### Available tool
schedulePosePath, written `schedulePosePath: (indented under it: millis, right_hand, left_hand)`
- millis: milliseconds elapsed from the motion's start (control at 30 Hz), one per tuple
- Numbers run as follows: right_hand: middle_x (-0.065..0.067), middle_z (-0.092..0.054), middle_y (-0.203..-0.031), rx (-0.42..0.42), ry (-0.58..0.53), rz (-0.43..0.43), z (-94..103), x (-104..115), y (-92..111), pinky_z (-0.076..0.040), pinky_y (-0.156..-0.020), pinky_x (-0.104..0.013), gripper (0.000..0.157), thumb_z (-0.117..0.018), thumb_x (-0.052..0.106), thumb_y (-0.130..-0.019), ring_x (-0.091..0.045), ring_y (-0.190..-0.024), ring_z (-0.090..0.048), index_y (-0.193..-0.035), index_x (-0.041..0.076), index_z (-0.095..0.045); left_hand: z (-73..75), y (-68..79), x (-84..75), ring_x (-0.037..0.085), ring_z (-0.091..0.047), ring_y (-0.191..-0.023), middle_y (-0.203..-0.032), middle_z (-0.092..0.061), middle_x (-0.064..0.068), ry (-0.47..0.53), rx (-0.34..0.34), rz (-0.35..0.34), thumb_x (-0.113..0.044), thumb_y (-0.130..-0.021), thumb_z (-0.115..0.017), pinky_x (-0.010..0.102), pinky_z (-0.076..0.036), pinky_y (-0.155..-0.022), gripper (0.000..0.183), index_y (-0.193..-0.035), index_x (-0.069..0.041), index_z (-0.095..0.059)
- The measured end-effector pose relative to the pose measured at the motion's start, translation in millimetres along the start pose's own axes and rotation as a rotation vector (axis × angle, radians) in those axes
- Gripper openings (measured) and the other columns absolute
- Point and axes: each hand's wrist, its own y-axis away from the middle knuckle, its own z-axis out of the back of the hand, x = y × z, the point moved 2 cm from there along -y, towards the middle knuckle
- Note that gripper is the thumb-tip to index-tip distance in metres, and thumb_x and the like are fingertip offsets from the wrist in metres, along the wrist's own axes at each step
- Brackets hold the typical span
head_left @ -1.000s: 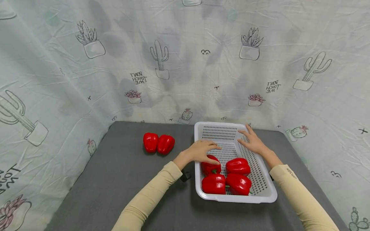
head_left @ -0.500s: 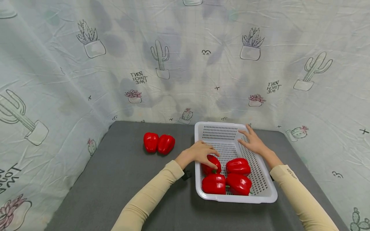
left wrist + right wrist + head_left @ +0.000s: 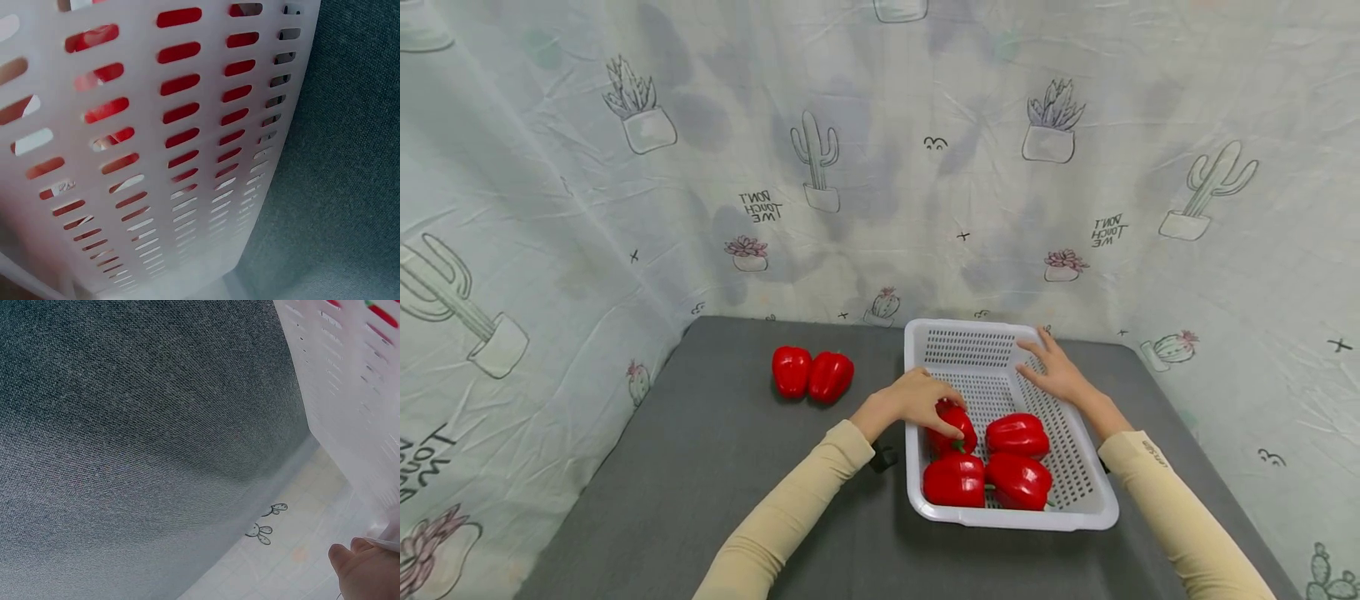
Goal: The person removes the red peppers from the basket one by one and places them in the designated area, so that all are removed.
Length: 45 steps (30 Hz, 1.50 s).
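Note:
Reaching over the near-left side of a white perforated plastic basket (image 3: 1011,518), my left hand (image 3: 917,398) grips a red bell pepper (image 3: 958,429), thumb on one side and fingers curled over its far side. Three more red bell peppers lie in the basket's near half: one at right (image 3: 1018,436), one at front left (image 3: 953,480) and one at front right (image 3: 1019,481). My right hand (image 3: 1057,372) rests at the basket's right rim with fingers spread over it. Slots in the basket wall (image 3: 140,81) show red behind them in the left wrist view.
Two red bell peppers, a left one (image 3: 792,372) and a right one (image 3: 831,377), lie side by side on the grey tabletop (image 3: 715,450) left of the basket. A cactus-print curtain (image 3: 880,167) hangs behind and beside the table.
My left hand's fingers have drawn in from spread to curled round the pepper, which has shifted slightly right. The right hand stays at the rim, and the other peppers keep their places.

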Motion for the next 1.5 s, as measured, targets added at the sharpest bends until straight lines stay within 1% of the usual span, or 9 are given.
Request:
schedulePosePath:
  millis: [167, 333, 567, 700, 833, 967, 1133, 1267, 1500]
  right_hand:
    - [-0.027, -0.002, -0.151, -0.003, -0.002, -0.003, -1.0, 1.1, 0.5, -0.021, -0.099, -0.070, 0.060, -0.053, 0.038, -0.092, -0.054, -0.132, -0.013, -0.138, 0.003, -0.039]
    - [-0.029, -0.005, -0.150, -0.011, -0.006, 0.009, -0.8, 4.5, 2.2, -0.022, -0.099, -0.070, 0.058, -0.054, 0.036, -0.092, -0.054, -0.132, -0.014, -0.137, 0.002, -0.041]
    - [-0.029, -0.004, -0.150, -0.021, -0.008, 0.012, -1.6, 3.2, 1.0, -0.022, -0.099, -0.069, 0.058, -0.054, 0.037, -0.092, -0.054, -0.132, -0.014, -0.136, 0.002, -0.041]
    - [-0.029, -0.003, -0.151, -0.022, -0.016, 0.006, -1.6, 3.2, 1.4, -0.021, -0.099, -0.070, 0.058, -0.054, 0.037, -0.092, -0.053, -0.133, -0.013, -0.137, 0.003, -0.041]
    - [-0.029, -0.004, -0.150, -0.014, -0.015, 0.004, -1.2, 3.6, 1.5, -0.022, -0.098, -0.071, 0.058, -0.053, 0.037, -0.092, -0.054, -0.132, -0.013, -0.137, 0.003, -0.041]
    - [-0.029, -0.003, -0.150, -0.009, -0.011, 0.006, -0.6, 3.4, 0.8, -0.022, -0.098, -0.071, 0.057, -0.053, 0.036, -0.092, -0.054, -0.132, -0.013, -0.137, 0.003, -0.040]
    - [-0.030, -0.005, -0.150, -0.014, -0.009, 0.006, 0.1, 3.8, 0.7, -0.022, -0.098, -0.071, 0.057, -0.055, 0.034, -0.092, -0.054, -0.132, -0.014, -0.137, 0.003, -0.041]
    - [-0.031, -0.006, -0.149, -0.016, -0.002, 0.006, 0.7, 4.3, 1.3, -0.022, -0.098, -0.071, 0.056, -0.055, 0.033, -0.092, -0.055, -0.132, -0.015, -0.137, 0.003, -0.041]
    - [-0.030, -0.005, -0.150, -0.016, -0.007, 0.003, -0.3, 4.5, 1.3, -0.022, -0.098, -0.071, 0.057, -0.055, 0.034, -0.091, -0.055, -0.132, -0.014, -0.137, 0.003, -0.041]
  left_hand:
    - [1.7, 2.9, 0.6, 0.001, -0.053, -0.096, -0.114, -0.061, -0.016, 0.047, -0.014, 0.008, -0.061, -0.079, -0.057, 0.029, -0.037, -0.090, 0.047, -0.117, -0.033, -0.061]
    - [3.6, 6.4, -0.3, 0.001, -0.053, -0.099, -0.117, -0.060, -0.015, 0.097, -0.054, -0.008, -0.059, -0.078, -0.060, 0.026, -0.042, -0.091, 0.048, -0.118, -0.032, -0.061]
    - [16.0, 9.2, -1.5, 0.001, -0.055, -0.088, -0.111, -0.061, -0.012, 0.118, -0.161, -0.080, -0.054, -0.079, -0.063, 0.014, -0.047, -0.076, 0.046, -0.118, -0.029, -0.061]
    - [25.2, 13.2, -0.3, 0.002, -0.056, -0.092, -0.113, -0.061, -0.010, 0.105, -0.230, -0.107, -0.051, -0.079, -0.064, 0.015, -0.048, -0.079, 0.046, -0.118, -0.027, -0.061]
    - [32.1, 17.0, 3.9, 0.004, -0.055, -0.100, -0.118, -0.060, -0.009, 0.095, -0.299, -0.118, -0.049, -0.079, -0.065, 0.018, -0.048, -0.084, 0.048, -0.120, -0.026, -0.059]
    - [38.2, 23.2, 7.8, 0.007, -0.054, -0.106, -0.123, -0.058, -0.008, 0.109, -0.345, -0.096, -0.048, -0.077, -0.067, 0.021, -0.049, -0.086, 0.051, -0.123, -0.026, -0.058]
    - [44.5, 31.6, 11.5, 0.009, -0.051, -0.112, -0.128, -0.055, -0.008, 0.096, -0.367, -0.061, -0.048, -0.076, -0.068, 0.027, -0.048, -0.089, 0.055, -0.125, -0.026, -0.056]
    - [47.7, 37.8, 15.3, 0.008, -0.050, -0.114, -0.129, -0.054, -0.008, 0.076, -0.391, -0.037, -0.048, -0.076, -0.068, 0.029, -0.048, -0.091, 0.055, -0.125, -0.027, -0.056]
    - [50.7, 49.8, 22.1, 0.009, -0.048, -0.118, -0.133, -0.051, -0.006, 0.145, -0.409, -0.023, -0.045, -0.076, -0.070, 0.029, -0.049, -0.090, 0.057, -0.127, -0.024, -0.055]
